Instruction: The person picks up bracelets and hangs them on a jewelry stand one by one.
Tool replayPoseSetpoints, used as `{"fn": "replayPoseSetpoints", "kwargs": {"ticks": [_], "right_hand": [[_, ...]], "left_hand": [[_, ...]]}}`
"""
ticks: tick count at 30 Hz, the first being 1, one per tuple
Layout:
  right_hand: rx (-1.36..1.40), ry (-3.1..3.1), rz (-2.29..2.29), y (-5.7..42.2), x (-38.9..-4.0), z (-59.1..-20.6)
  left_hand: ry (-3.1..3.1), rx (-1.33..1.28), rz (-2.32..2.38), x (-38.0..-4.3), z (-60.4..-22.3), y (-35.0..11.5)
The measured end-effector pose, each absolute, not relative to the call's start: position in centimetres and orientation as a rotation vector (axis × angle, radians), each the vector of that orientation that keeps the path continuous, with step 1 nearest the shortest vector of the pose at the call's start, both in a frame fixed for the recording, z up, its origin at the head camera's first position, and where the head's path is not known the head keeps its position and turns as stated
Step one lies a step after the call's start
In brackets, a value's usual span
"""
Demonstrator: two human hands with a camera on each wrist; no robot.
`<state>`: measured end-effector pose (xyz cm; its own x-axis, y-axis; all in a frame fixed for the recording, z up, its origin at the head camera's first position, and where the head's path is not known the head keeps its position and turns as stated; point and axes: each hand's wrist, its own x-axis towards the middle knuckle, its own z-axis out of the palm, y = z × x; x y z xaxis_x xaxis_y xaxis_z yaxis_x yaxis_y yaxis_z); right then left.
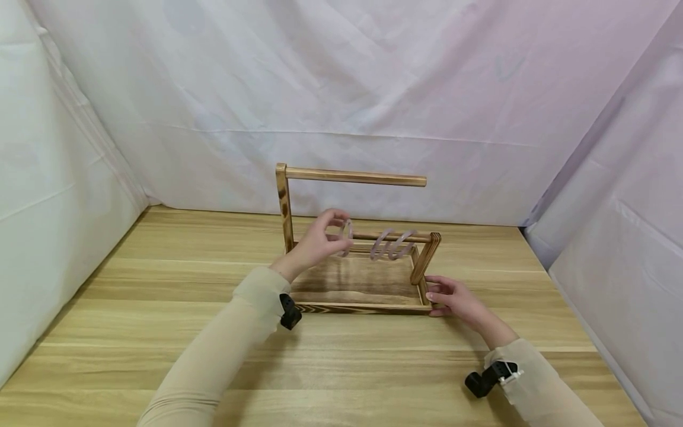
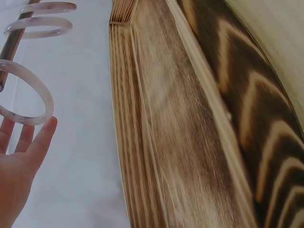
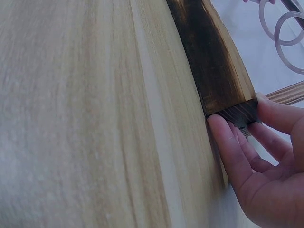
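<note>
A wooden bangle stand [image 1: 357, 308] has a tray base and two bars at different heights. My left hand [image 1: 320, 240] pinches a pale, translucent bangle [image 2: 45, 95] between thumb and fingers at the free left end of the lower bar [image 1: 365, 236]. In the left wrist view that bar's tip shows within the bangle's loop. Two similar bangles [image 1: 377, 246] [image 1: 401, 244] hang farther right on the same bar. At the base's right front corner, my right hand [image 1: 453, 301] grips the wood, its thumb on the rim and its fingers against the outer side.
The upper bar [image 1: 357, 177] carries nothing and rises from a left post [image 1: 285, 207]. A short right post [image 1: 425, 259] supports the lower bar. Pale cloth [image 1: 341, 89] hangs behind and on both sides of the wood-grain table [image 1: 373, 373].
</note>
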<state>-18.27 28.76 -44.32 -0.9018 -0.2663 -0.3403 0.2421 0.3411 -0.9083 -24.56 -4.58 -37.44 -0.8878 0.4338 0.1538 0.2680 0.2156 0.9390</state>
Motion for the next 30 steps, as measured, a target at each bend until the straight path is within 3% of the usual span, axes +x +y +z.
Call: {"fn": "replayPoseSetpoints", "kwargs": {"ticks": [30], "right_hand": [[-0.015,2.165,-1.588,28.6,-18.1,-44.1]], "left_hand": [[2.305,0.745,1.820,-24.9,-37.4,-2.3]]}}
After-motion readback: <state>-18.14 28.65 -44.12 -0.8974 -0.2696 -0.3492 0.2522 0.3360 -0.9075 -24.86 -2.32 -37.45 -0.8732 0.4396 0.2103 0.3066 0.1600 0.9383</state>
